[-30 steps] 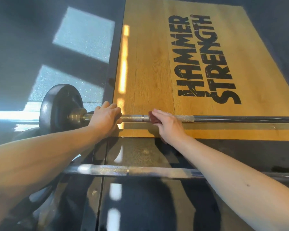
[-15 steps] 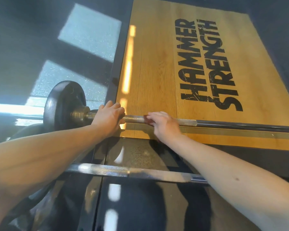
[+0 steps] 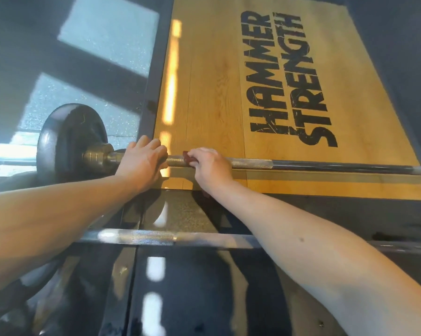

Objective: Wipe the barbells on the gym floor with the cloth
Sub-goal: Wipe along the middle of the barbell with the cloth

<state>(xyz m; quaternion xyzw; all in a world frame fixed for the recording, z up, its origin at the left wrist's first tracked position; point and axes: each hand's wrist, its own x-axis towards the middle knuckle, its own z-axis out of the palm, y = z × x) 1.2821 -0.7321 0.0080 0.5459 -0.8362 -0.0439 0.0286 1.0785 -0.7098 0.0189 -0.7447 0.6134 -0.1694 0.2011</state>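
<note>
Our left hand [image 3: 141, 161] curls over the barbell [image 3: 253, 164] near its plate [image 3: 68, 141], steadying it; our right hand [image 3: 210, 166] clasps the dark red cloth [image 3: 188, 158] round the knurled shaft. The bar lies across the wooden platform [image 3: 204, 93]; we judge it rigid, heavy, likely to roll, and the soft cloth should drag on knurling. A second barbell [image 3: 156, 236] lies nearer us.

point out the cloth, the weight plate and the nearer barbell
cloth [image 3: 188, 158]: head view, its visible dark red edge
weight plate [image 3: 61, 144]: head view, black outer face
nearer barbell [image 3: 144, 236]: head view, knurled shaft
</note>
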